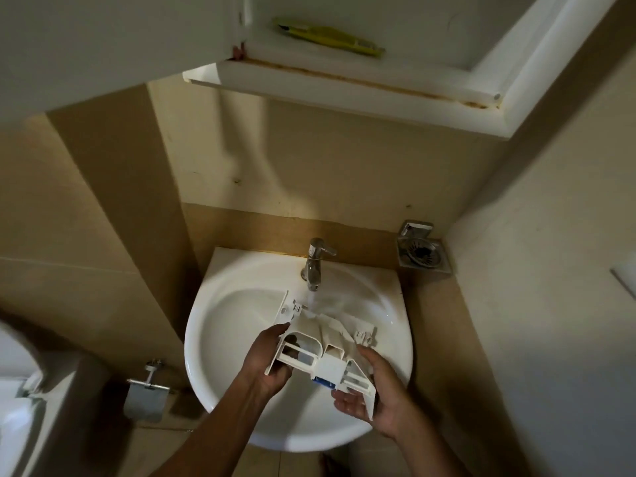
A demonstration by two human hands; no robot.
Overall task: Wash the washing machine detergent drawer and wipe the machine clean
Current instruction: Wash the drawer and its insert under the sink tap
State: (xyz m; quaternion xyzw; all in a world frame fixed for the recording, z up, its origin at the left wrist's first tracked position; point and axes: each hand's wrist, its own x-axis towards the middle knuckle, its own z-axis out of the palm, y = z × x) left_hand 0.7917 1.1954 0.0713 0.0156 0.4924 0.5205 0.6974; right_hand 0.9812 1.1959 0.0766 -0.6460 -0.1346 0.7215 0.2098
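Two grips, left hand (267, 368) and right hand (383, 404), on detergent drawer (325, 340) under tap (315, 266)

drawer (320, 349) over sink (220, 342), under tap (315, 263), cabinet (344, 84) above

You hold the white detergent drawer (323, 352) over the front half of the sink (206, 383). Your left hand (265, 370) grips its left end, and your right hand (378, 401) cradles the right end from below with the thumb along its side. Water (311, 299) runs from the tap (315, 263) at the sink's back edge onto the drawer's far end. An open cabinet (344, 84) hangs above.
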